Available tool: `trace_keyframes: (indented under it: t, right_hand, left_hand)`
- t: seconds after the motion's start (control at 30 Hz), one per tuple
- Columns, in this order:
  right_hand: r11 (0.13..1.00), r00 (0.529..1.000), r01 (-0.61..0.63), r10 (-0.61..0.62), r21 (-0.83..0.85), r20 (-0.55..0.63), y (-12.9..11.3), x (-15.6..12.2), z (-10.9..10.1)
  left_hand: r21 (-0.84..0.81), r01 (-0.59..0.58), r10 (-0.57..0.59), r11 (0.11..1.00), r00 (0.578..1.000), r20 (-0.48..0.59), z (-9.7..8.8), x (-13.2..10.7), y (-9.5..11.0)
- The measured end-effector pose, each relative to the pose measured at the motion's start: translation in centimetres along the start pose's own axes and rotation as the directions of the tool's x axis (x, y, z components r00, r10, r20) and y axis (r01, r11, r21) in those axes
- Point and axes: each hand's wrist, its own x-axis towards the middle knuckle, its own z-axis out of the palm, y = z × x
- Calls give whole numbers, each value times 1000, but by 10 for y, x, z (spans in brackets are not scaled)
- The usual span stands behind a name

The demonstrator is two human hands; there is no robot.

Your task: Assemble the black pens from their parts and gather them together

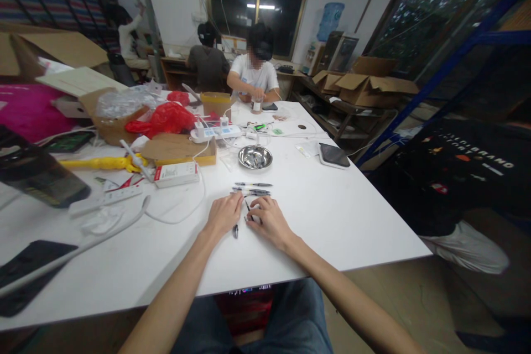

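Thin dark rod (249,210) at right hand (269,221), by the thumb and bent fingers; can't tell if clamped. Black pen piece (235,231) pokes out just below the curled left hand (225,214); grip hidden, can't tell. Pens (254,184) lie in a row just beyond both hands' fingers, metal dish (255,157) farther past them, white box (176,175) off to their left, all on white counter (332,221).

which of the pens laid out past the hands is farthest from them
The topmost pen, nearest the metal dish; a thin strip of white table separates it from the bunched pens.
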Motion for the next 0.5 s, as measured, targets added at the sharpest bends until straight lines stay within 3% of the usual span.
trace_keyframes:
  t: [0.27, 0.5]
  right_hand:
    - [1000, 998, 1, 0, -9, 57, -4, -4, -8]
    - [998, 999, -52, 52, -45, -2, -7, -4, -1]
  left_hand:
    - [99, 94, -96, 991, 995, 16, 5, -2, 13]
    - [130, 133, -134, 982, 991, -1, 8, -2, 19]
